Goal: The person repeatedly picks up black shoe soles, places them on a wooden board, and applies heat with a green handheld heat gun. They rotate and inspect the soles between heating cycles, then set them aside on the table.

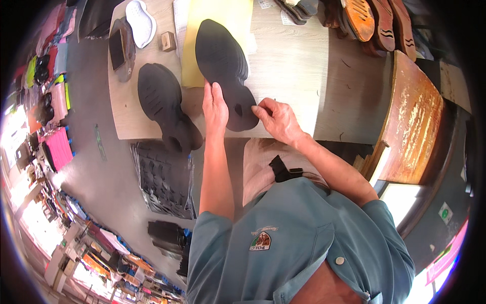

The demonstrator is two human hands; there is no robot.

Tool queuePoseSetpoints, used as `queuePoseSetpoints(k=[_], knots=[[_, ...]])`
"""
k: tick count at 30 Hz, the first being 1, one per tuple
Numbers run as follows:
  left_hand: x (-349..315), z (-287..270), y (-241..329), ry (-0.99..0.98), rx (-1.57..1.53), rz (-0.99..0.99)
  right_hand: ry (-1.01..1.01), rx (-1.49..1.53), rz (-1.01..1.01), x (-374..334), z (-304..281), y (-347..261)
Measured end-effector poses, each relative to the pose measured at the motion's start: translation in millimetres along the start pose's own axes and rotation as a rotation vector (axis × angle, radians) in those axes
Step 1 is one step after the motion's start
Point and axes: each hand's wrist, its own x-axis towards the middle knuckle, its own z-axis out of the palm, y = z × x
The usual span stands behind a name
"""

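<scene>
A stack of black shoe soles lies on the pale wooden table, partly over a yellow sheet. My left hand rests flat on the left edge of the stack near its heel end. My right hand pinches the heel's right edge with its fingertips. A second pile of black soles sits to the left, its heel hanging over the table's front edge.
A white sole and a small wooden block lie at the table's back left. Brown and orange soles are stacked at the back right. A black cut-out sheet lies on the floor. A worn orange board stands at the right.
</scene>
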Motion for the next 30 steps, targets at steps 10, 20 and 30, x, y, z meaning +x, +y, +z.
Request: queuePoseSetpoints(k=[10, 20, 30], knots=[[1.8, 3.9, 7.6, -0.03, -0.1, -0.039, -0.039, -0.001, 0.044, 10.8, -4.0, -2.0], [-25.8, -31.4, -0.1, 0.006, -0.186, 0.242, -0.061, 1.049, 0.464, -11.1, -23.4, -26.3], [-30.5, -41.9, 34.2, -0.042, -0.409, 0.104, -0.11, 1.513, 0.527, -19.9, -2.0, -28.2]])
